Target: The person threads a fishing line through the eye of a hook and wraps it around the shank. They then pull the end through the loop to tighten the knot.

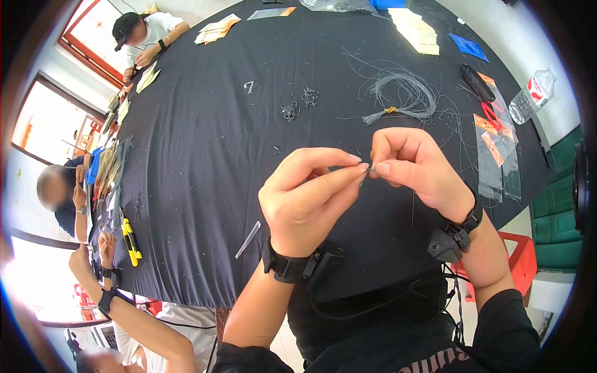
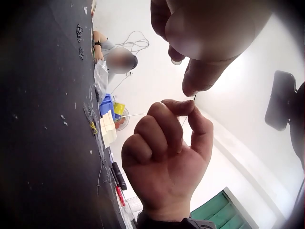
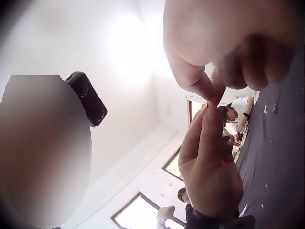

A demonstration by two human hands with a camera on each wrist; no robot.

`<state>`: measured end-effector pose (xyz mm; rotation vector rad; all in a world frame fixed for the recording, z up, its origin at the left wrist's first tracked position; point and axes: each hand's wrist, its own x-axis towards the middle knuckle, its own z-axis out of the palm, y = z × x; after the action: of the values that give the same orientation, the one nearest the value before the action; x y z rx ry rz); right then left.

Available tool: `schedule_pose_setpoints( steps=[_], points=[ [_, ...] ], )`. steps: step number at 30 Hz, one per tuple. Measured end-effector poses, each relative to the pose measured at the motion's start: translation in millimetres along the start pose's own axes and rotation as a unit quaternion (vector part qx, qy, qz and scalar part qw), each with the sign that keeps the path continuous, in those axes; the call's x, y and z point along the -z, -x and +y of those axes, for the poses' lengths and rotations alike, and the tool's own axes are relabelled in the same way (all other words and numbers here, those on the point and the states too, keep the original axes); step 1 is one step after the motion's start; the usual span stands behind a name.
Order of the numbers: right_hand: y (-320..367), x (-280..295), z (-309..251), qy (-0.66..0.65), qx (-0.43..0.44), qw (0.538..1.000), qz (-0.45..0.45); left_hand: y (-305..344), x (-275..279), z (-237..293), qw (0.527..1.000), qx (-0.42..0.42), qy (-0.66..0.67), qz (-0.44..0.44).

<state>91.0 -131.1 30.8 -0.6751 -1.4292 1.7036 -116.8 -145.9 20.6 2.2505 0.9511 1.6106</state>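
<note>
Over the near side of the black-covered table, my left hand (image 1: 309, 202) and right hand (image 1: 423, 169) meet fingertip to fingertip. The left thumb and forefinger pinch a tiny dark fish hook (image 1: 369, 168), mostly hidden by the fingertips. At its other side, the right thumb and bent forefinger pinch a thin grey fishing line (image 1: 413, 208), whose end hangs below that hand. In the left wrist view the right hand (image 2: 164, 152) has its other fingers curled toward the palm. The right wrist view shows the left hand (image 3: 209, 167) with its fingers extended to the pinch.
Beyond the hands lie two small piles of dark hooks (image 1: 290, 111) and a line bundle (image 1: 407, 93) tied in yellow. Red-handled scissors (image 1: 491, 116), plastic packets (image 1: 491, 168) and a bottle (image 1: 532, 96) are at right. A yellow cutter (image 1: 131, 242) lies left, near other people.
</note>
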Motion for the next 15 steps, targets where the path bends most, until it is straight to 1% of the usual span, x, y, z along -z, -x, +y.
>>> schedule_pose_setpoints(
  steps=[2,5,8,11,15],
  points=[
    [-0.5,0.0,1.1,-0.01,-0.001,1.0,-0.002,-0.2,-1.0,-1.5,1.0,-0.007,0.005,0.004],
    [-1.0,-1.5,-0.3,0.009,-0.006,1.0,0.007,-1.0,-0.2,-0.9,1.0,-0.01,-0.004,0.004],
    [-0.8,0.0,0.7,0.017,-0.03,0.999,0.005,-0.4,1.7,0.4,1.0,-0.006,-0.017,-0.004],
    [-0.6,0.2,2.5,-0.02,-0.047,0.999,-0.007,-1.0,2.3,2.2,0.999,-0.015,-0.029,-0.005],
    [-0.6,2.6,0.9,-0.131,-0.132,0.982,-0.041,-1.7,3.0,2.3,0.998,-0.039,-0.042,-0.007]
  ],
)
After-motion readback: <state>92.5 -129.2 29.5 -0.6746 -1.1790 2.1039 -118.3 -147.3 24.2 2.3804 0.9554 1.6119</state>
